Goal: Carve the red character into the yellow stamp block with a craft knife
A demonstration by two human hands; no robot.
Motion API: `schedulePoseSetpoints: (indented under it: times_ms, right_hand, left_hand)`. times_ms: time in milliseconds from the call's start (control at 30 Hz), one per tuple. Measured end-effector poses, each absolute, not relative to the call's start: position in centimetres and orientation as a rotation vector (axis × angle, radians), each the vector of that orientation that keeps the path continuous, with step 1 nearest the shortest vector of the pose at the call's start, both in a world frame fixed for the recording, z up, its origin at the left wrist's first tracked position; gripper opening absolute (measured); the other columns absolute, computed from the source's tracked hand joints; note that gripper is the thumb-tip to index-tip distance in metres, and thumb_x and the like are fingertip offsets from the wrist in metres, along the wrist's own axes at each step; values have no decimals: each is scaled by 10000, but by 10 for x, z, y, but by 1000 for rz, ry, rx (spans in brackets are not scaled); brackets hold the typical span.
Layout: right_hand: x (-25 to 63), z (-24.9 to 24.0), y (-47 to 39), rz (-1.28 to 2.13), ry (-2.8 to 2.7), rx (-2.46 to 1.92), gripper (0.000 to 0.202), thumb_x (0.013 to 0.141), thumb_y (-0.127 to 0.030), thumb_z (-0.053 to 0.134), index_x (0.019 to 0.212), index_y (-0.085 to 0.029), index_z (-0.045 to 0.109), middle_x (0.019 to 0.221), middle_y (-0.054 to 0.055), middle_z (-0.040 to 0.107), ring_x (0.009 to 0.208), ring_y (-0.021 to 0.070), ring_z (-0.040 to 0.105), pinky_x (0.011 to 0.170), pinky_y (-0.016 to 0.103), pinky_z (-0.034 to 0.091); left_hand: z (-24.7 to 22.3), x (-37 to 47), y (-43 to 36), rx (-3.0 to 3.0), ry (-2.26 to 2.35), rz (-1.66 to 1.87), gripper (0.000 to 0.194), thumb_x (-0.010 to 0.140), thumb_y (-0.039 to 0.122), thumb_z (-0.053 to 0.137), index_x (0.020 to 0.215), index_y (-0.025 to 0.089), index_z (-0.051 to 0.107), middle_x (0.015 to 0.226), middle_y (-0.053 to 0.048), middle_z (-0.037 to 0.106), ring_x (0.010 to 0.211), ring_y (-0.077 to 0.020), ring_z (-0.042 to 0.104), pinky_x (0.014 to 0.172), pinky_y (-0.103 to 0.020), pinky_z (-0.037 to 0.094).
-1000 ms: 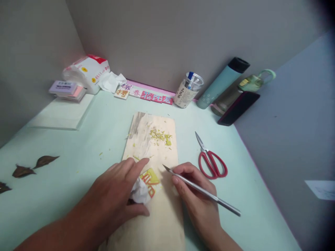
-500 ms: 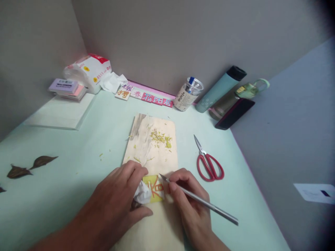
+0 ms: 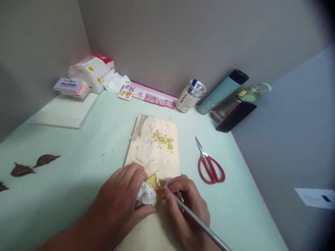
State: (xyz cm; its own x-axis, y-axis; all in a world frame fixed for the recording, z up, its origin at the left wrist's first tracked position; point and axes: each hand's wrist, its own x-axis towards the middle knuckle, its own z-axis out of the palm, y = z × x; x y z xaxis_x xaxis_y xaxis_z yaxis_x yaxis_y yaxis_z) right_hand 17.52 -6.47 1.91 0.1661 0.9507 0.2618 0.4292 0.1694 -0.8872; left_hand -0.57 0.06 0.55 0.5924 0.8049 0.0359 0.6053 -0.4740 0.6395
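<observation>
Hands: L hand (image 3: 125, 198) w/ 1 tissue (image 3: 146, 194); R hand (image 3: 187, 209), 1 knife (image 3: 192, 214).

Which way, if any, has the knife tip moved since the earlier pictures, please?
Yes: against the board, the knife tip is nearer the person, farther from the shavings, and now at the yellow piece.

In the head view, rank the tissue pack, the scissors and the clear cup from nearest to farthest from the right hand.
From the right hand:
1. Scissors, beyond it, to the right
2. Clear cup, back by the wall
3. Tissue pack, back left corner
</observation>
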Motion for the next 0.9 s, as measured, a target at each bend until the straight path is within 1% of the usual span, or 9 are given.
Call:
schedulePoseSetpoints:
  times_ms: [133,367,433,500,567,633,700,767,900]
  right_hand:
    - [173,16,-65,594,-1502,-1418,179,966,-87,602,944,-264,612,921,44,703,799,190,712,676,290,559]
    - [174,16,-61,554,-1577,-1422,203,947,-54,620,932,-257,610,876,38,703,756,185,699,639,274,540]
    - [174,16,-60,555,-1601,-1409,210,943,-48,626,942,-258,615,885,40,711,768,190,703,634,274,537]
    - [175,17,-61,551,-1615,-1402,215,944,-45,623,946,-260,615,888,39,710,771,189,700,628,274,528]
    - [175,16,-61,549,-1613,-1409,215,946,-44,620,938,-259,613,887,39,707,771,187,697,618,270,518]
    - [174,15,-61,553,-1612,-1414,218,947,-42,615,925,-258,612,884,37,706,766,183,696,603,262,509]
    - [174,14,-60,547,-1617,-1414,220,946,-40,616,928,-259,613,884,32,710,760,178,699,597,255,508]
    - [175,14,-60,528,-1633,-1413,216,945,-43,623,941,-259,613,876,26,713,752,173,702,597,248,512]
    - [176,15,-60,482,-1683,-1404,201,951,-43,622,950,-243,609,879,34,714,756,169,710,584,238,517]
  left_hand:
    - [3,-9,5,2215,1078,486,367,770,222,840,978,240,539,984,-13,603,881,-264,599,748,-383,447]
    - [5,-15,15,2145,988,479,214,838,116,696,910,244,541,975,3,612,913,-246,586,766,-369,438]
    - [5,-18,18,2147,972,517,261,823,95,691,994,253,571,1070,-7,651,1006,-262,594,852,-396,461]
    - [4,-21,22,2157,965,565,439,834,90,690,1206,289,571,1219,-13,665,1132,-277,583,961,-426,462]
    - [2,-23,25,2163,935,594,646,868,108,688,1426,346,466,1381,-13,631,1281,-280,538,1063,-447,439]
    - [0,-24,29,2176,844,591,748,896,121,676,1527,375,366,1520,-1,565,1440,-264,440,1196,-473,345]
    - [-3,-23,32,2192,723,574,736,906,104,649,1531,370,368,1589,21,522,1538,-224,339,1302,-479,166]
    - [-6,-21,35,2197,645,567,706,905,75,616,1513,363,401,1589,39,533,1562,-182,311,1329,-451,41]
    - [-11,-20,40,2197,602,602,773,886,74,617,1552,371,358,1568,54,561,1548,-155,342,1330,-396,18]
